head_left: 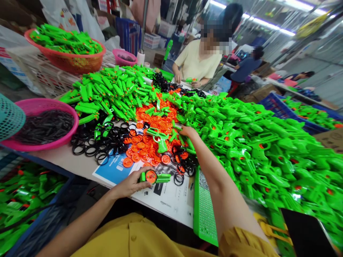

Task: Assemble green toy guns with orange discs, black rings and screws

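My left hand [135, 183], near the table's front edge, is closed around a green toy gun part [163, 178] with an orange disc [151, 176] facing up. Farther forward, my right hand [189, 132] reaches to the border between the orange discs [144, 146] and the heap of green toy gun halves [230, 132]. Its fingers are bent together among the green pieces; what their tips grip, if anything, is hidden. A green gun half [161, 140] lies on the discs left of that hand. Loose black rings [91, 150] are scattered to the left.
A pink basket of dark parts [73, 128] stands at left, an orange basket [66, 64] of green pieces behind it. A green perforated tray [205, 214] lies by my right forearm, a phone [308, 232] at lower right. Across the table sits a co-worker [199, 59] holding a green piece.
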Available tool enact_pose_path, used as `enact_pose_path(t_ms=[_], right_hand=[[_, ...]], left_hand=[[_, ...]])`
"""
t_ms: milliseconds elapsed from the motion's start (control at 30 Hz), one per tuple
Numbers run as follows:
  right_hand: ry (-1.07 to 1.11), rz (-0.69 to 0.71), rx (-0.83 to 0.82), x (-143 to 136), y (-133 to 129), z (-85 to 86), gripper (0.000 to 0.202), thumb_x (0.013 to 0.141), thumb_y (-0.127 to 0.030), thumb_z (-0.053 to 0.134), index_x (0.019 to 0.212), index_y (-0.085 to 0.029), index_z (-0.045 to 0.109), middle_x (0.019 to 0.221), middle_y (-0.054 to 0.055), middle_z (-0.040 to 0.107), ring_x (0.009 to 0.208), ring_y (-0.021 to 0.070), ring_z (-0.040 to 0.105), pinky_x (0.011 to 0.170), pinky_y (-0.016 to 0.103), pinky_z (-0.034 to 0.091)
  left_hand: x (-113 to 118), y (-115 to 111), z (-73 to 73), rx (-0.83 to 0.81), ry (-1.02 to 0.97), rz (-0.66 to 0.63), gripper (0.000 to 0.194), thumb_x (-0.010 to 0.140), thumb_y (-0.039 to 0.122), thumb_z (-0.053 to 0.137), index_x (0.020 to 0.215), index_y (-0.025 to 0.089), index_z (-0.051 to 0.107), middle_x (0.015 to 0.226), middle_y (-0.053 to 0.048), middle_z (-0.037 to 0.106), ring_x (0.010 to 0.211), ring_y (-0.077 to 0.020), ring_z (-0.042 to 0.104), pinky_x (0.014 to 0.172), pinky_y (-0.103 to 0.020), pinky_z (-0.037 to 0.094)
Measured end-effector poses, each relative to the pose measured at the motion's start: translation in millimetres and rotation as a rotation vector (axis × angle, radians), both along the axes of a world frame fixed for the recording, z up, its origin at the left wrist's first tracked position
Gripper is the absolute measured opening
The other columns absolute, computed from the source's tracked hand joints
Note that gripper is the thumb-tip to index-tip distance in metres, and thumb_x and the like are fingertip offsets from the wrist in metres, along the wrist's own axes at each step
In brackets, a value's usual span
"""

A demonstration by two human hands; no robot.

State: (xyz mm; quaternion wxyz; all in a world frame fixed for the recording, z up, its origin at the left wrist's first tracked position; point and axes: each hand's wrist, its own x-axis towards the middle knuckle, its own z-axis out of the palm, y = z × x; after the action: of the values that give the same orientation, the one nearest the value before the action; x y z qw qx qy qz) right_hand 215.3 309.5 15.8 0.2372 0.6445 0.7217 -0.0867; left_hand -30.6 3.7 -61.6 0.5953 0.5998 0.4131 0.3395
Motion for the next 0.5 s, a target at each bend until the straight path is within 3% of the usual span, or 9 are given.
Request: enact_pose_path(t_ms=[133,233,400,500], right_hand=[[0.045,0.091,-0.075,14.5,-8.1,31.0,0.041,0.085,-0.028,0.063,0.125,-0.019,0.066,0.133,0.011,0.065,0.118,0.0270,0.062,0.095,0.033,0.049],[0.090,0.155,-0.107,18.9,-22.8,52.0,0.042,0.080,-0.021,0.065,0.122,-0.023,0.067,0.126,0.007,0.069,0.110,0.0257,0.065,0.090,0.031,0.050],[0.168,0.243,-0.195,9.5,-58.3,64.4,0.040,0.077,-0.022,0.071,0.117,-0.028,0.071,0.115,0.003,0.073,0.103,0.0227,0.066,0.086,0.028,0.050],[0.286,0.305,-0.290,4.0,-63.4,68.9,0.044,0.075,-0.031,0.077,0.119,-0.032,0.071,0.117,-0.001,0.072,0.108,0.0218,0.064,0.089,0.026,0.049]], left_hand=[[-0.4,-0.3,0.7,0.011,-0.011,0.001,0.066,0.087,0.055,0.063,0.140,0.018,0.051,0.132,-0.010,0.061,0.122,-0.0266,0.055,0.108,-0.036,0.040],[-0.5,-1.6,0.8,0.021,-0.015,0.002,0.064,0.088,0.054,0.063,0.140,0.018,0.051,0.133,-0.010,0.060,0.123,-0.0266,0.054,0.109,-0.036,0.040],[-0.2,-3.7,2.0,0.013,-0.008,0.007,0.065,0.087,0.055,0.064,0.139,0.019,0.051,0.131,-0.009,0.062,0.121,-0.0262,0.055,0.108,-0.035,0.041],[-0.1,-3.5,3.5,0.023,-0.008,-0.004,0.065,0.087,0.056,0.063,0.139,0.018,0.051,0.129,-0.010,0.063,0.120,-0.0270,0.055,0.107,-0.036,0.041]])
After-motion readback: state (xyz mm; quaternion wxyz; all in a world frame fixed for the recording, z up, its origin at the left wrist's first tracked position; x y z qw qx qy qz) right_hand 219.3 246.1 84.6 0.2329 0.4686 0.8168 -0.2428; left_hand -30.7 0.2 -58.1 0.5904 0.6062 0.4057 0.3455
